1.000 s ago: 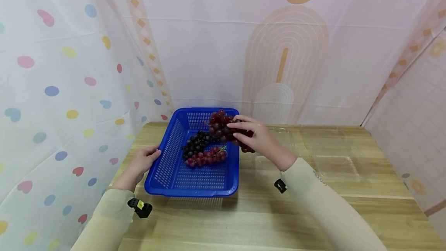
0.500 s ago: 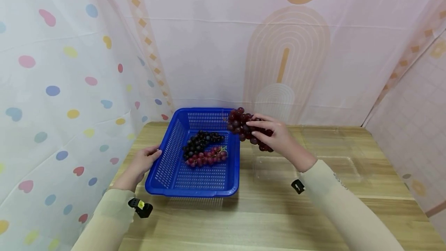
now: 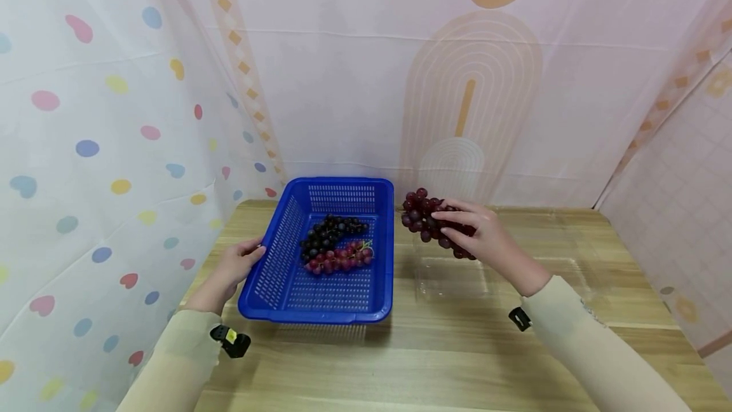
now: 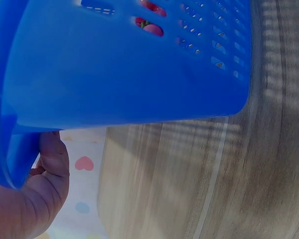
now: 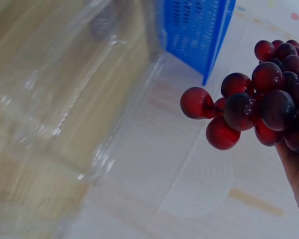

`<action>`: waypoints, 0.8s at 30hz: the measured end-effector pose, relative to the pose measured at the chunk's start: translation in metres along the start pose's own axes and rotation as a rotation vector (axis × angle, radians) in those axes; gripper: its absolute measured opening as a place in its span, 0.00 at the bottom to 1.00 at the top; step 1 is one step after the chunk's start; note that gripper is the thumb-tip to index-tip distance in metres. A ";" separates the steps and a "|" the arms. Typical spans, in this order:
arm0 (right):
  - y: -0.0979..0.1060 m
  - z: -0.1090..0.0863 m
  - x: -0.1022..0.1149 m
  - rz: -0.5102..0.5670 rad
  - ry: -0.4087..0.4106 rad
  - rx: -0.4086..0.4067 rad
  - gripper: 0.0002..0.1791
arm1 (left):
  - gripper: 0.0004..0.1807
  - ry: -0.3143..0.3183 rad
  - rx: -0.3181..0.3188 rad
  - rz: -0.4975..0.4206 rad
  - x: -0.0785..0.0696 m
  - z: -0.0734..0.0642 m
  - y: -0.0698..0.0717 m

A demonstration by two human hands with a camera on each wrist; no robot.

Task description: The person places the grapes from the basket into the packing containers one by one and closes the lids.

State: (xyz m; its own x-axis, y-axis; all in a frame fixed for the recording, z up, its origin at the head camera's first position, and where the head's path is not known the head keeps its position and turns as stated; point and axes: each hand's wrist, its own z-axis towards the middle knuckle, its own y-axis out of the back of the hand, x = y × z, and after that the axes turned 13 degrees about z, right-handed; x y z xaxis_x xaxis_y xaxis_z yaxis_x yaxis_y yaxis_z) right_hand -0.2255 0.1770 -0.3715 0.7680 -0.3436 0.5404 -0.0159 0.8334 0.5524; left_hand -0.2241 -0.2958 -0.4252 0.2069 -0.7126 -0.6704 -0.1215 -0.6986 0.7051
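Note:
My left hand [image 3: 231, 272] grips the left rim of a blue plastic basket [image 3: 316, 315]; in the left wrist view the hand [image 4: 47, 184] curls around the rim. Inside the basket lie a bunch of black grapes [image 3: 323, 238] and a bunch of pinkish-red grapes [image 3: 337, 258]. My right hand [image 3: 483, 234] holds a bunch of dark red grapes [image 3: 422, 216] right of the basket, over a clear plastic container [image 3: 452, 277]. Its grapes [image 5: 239, 110] fill the right side of the right wrist view, hiding most of the hand.
More clear plastic containers [image 3: 563, 266] stand on the right of the wooden table [image 3: 446, 355]. A patterned curtain [image 3: 343, 94] hangs behind the table, with a dotted one [image 3: 114, 196] on the left.
My right hand has carried the dark red grapes from above the basket's right edge rightward, over the clear container. The left hand and basket have stayed in place.

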 end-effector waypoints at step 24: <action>0.013 -0.041 -0.015 -0.195 0.071 0.138 0.19 | 0.29 -0.012 0.017 -0.016 -0.001 -0.003 0.001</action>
State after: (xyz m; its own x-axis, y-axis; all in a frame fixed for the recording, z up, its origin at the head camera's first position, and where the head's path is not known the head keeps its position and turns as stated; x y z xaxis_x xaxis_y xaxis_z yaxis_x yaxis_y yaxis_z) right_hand -0.2111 0.2111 -0.3981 0.8082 -0.4566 0.3720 0.0536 0.6860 0.7256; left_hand -0.2215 -0.2953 -0.4232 0.1977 -0.7018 -0.6843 -0.1351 -0.7110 0.6901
